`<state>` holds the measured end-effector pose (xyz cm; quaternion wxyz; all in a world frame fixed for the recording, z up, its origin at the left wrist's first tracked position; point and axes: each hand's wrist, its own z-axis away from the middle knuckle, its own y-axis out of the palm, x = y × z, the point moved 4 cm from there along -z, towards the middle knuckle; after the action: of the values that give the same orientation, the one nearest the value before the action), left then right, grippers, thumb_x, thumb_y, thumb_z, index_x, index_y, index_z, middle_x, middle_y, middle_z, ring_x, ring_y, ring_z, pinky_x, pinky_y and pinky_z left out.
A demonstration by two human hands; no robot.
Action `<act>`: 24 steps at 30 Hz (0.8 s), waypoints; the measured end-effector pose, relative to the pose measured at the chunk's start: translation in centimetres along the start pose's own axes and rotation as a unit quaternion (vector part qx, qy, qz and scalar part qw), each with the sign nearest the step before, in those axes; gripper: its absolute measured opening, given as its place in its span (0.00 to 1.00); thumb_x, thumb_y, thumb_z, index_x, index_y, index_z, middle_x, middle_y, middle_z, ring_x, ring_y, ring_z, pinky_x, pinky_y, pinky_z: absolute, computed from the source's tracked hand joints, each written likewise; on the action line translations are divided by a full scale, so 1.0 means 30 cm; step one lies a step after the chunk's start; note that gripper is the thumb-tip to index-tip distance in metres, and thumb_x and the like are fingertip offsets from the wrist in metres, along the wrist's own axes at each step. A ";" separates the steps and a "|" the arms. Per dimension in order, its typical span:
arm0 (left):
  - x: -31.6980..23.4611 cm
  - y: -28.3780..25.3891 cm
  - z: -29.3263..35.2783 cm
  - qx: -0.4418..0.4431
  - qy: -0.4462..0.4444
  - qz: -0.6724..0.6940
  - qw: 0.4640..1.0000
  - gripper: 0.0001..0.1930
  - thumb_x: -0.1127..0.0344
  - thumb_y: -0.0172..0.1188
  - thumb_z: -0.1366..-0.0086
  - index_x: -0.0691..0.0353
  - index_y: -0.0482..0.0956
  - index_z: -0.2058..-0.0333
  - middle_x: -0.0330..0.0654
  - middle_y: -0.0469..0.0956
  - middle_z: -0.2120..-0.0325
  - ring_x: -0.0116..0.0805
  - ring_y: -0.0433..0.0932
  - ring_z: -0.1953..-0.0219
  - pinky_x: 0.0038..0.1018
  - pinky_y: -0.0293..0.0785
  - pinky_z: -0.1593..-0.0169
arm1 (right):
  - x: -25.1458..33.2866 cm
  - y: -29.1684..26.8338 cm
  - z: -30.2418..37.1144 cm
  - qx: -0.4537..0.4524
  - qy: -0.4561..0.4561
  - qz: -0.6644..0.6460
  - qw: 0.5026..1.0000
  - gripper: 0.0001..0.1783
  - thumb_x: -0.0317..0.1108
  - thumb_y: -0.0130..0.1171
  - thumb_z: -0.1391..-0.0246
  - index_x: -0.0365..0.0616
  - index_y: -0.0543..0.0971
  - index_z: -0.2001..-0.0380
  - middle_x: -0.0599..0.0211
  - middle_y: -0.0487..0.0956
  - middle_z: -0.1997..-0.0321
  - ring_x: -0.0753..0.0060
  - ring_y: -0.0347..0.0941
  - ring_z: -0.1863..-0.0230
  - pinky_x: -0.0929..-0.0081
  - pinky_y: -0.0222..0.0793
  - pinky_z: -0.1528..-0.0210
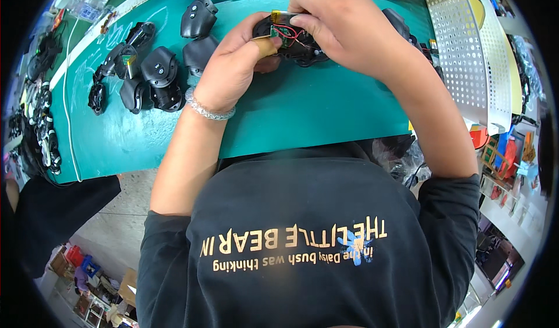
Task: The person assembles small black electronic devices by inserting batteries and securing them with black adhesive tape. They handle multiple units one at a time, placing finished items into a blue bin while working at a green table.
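Black casing (298,54), red wires (284,33), gripping fingers (313,27)

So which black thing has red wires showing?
The opened housing in the left hand: red wires loop inside it; the black shells further left show none.

Tan lettering (289,236), upside-down, on blk T-shirt (314,194).

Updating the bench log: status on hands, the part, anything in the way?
Left hand holding open black housing. Right hand pinching flat silvery piece at its far edge. Red wires exposed inside. Black shells close by left hand.
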<state>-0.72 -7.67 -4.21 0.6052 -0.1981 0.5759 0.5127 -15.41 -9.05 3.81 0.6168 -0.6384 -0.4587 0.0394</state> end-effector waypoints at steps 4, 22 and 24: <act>-0.001 -0.006 -0.005 0.040 -0.021 -0.009 0.999 0.28 0.69 0.51 0.42 0.70 0.60 0.43 0.38 0.73 0.64 0.24 0.71 0.71 0.27 0.72 0.60 | -0.011 0.008 0.007 0.012 -0.022 0.038 0.999 0.08 0.27 0.56 0.54 0.39 0.67 0.72 0.51 0.73 0.74 0.44 0.70 0.71 0.59 0.65 0.69; -0.016 0.021 -0.013 -0.021 0.025 0.033 0.999 0.14 0.71 0.60 0.50 0.65 0.72 0.63 0.35 0.73 0.78 0.21 0.68 0.81 0.17 0.61 0.79 | -0.013 0.070 0.025 -0.055 -0.002 0.064 0.996 0.08 0.29 0.54 0.50 0.40 0.66 0.71 0.54 0.73 0.78 0.48 0.72 0.75 0.58 0.65 0.76; -0.015 0.019 -0.010 -0.022 0.019 0.033 0.999 0.14 0.72 0.59 0.50 0.66 0.71 0.63 0.35 0.73 0.79 0.20 0.68 0.81 0.17 0.62 0.79 | 0.000 0.054 0.022 -0.017 -0.011 0.068 0.997 0.08 0.29 0.54 0.50 0.39 0.66 0.71 0.53 0.73 0.78 0.48 0.72 0.74 0.58 0.65 0.75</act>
<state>-1.26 -7.87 -3.69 0.5728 -0.2021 0.5817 0.5411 -14.95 -8.26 2.31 0.5968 -0.6781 -0.4214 0.0801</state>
